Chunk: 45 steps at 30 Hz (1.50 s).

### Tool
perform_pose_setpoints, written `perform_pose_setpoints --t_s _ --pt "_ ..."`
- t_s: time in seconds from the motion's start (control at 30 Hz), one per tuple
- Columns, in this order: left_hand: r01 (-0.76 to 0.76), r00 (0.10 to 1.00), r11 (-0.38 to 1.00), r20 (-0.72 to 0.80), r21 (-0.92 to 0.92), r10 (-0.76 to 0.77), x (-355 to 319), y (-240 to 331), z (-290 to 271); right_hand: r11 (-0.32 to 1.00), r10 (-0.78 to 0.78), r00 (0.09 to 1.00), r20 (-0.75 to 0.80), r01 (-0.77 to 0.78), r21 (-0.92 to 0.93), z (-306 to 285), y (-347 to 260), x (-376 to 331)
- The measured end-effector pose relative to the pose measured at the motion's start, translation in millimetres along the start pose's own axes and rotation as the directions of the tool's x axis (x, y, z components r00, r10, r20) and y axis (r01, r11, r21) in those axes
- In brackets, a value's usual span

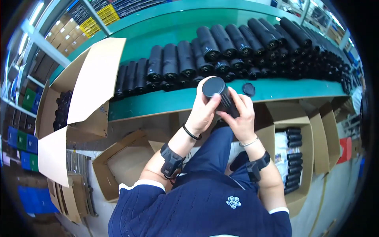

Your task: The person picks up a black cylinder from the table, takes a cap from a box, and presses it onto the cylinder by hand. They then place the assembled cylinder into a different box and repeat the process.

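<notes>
At the front edge of the green tabletop point(292, 90), one black cylinder point(223, 94) in a two-handed hold

From my remote seat, a slip is what I'd guard against first. The cylinder is round-bodied and tilted, its flat end turned up toward me at the tabletop's front edge; should one grip slacken while the other twists, I judge it could drop toward the person's leg point(215, 148). The loose round cap point(248, 89) lies near the right hand point(242, 116), so a careless sideways swing might sweep it off. Beyond, the stacked cylinders point(185, 59) are piled in layers, and a bump to the front ones could set a few rolling.

As for the grip, the left hand point(202, 110) is curled round the cylinder's left side, thumb pressed close to the rim of the flat end. The right hand is about half closed, fingers laid along the right side and thumb bent in toward the lower part, so the body is pinched between the two. With the fisheye view and the fingers in the way, I can't tell whether its lower end touches the tabletop.
</notes>
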State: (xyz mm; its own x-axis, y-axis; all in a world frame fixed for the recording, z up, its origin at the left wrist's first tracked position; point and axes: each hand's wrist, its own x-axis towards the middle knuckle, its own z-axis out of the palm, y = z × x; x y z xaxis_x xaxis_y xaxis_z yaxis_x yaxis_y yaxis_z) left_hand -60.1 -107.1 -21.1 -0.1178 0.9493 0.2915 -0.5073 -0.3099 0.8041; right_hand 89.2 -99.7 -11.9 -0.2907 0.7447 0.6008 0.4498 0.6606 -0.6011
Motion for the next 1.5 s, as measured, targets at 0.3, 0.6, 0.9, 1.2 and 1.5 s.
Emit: perform_pose_setpoints --t_s 0.3,0.6,0.9,1.2,1.5 --pt "-0.023 0.966 0.966 0.256 0.256 -0.045 37 37 -48 0.599 0.149 0.935 0.322 -0.344 0.723 7 5 66" --pt "0.040 0.990 0.937 0.113 0.346 -0.084 30 27 -15 0.446 0.302 0.827 0.474 -0.562 0.697 0 0 74" --pt "-0.422 0.906 0.567 0.330 0.707 0.263 22 2 -18 0.444 0.316 0.855 0.412 -0.517 0.732 -18 19 62" --pt "0.139 0.950 0.828 -0.309 0.544 0.044 -31 77 -71 0.408 -0.017 0.853 0.521 -0.470 0.783 -10 16 35" --pt "0.236 0.880 0.493 -0.399 0.838 0.257 69 150 -214 0.494 0.149 0.686 0.712 -0.676 0.547 -20 63 -13"
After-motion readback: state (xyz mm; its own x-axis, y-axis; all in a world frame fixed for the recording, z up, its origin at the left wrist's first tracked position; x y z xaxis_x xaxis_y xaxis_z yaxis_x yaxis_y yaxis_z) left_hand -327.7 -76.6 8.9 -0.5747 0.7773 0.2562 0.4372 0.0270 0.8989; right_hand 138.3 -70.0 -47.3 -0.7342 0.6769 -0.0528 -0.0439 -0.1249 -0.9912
